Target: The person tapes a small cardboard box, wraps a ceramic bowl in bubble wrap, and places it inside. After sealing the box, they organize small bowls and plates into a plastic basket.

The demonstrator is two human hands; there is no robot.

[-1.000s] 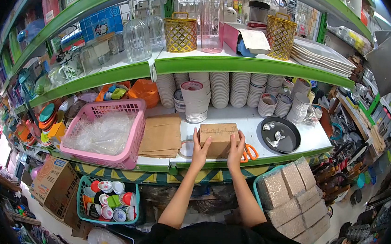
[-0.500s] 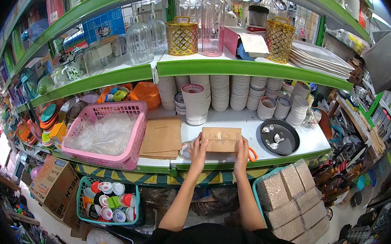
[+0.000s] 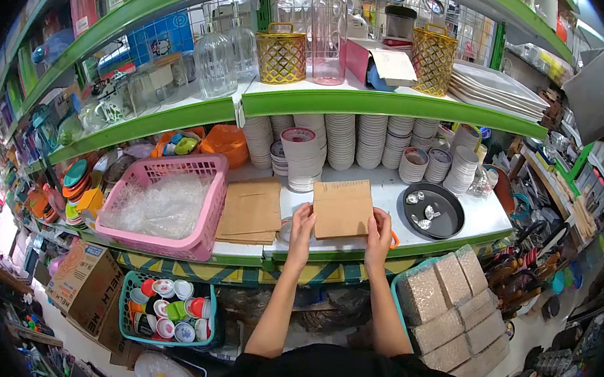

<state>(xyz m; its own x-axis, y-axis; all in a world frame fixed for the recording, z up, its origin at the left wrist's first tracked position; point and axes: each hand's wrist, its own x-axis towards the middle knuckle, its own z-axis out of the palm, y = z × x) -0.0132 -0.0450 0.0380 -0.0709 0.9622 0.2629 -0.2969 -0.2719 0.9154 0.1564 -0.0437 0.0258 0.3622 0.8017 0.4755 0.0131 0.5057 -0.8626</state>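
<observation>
A piece of brown cardboard is held upright over the white shelf, its broad face toward me. My left hand grips its left edge, and my right hand is closed on its right edge. Behind my right hand an orange loop, like a scissor handle, partly shows. Just left of my left hand lies a pale ring-shaped item, mostly covered. Flat cardboard sheets are stacked further left on the shelf.
A pink basket with clear plastic stands at left. Stacked white bowls line the back. At right sits a black round pan holding shiny pieces. Below are a teal basket of cups and a crate of bubble-wrapped blocks.
The cardboard has been tilted up, so a taller, flat face now shows instead of the narrow side with a rippled edge. Both hands stay on its sides.
</observation>
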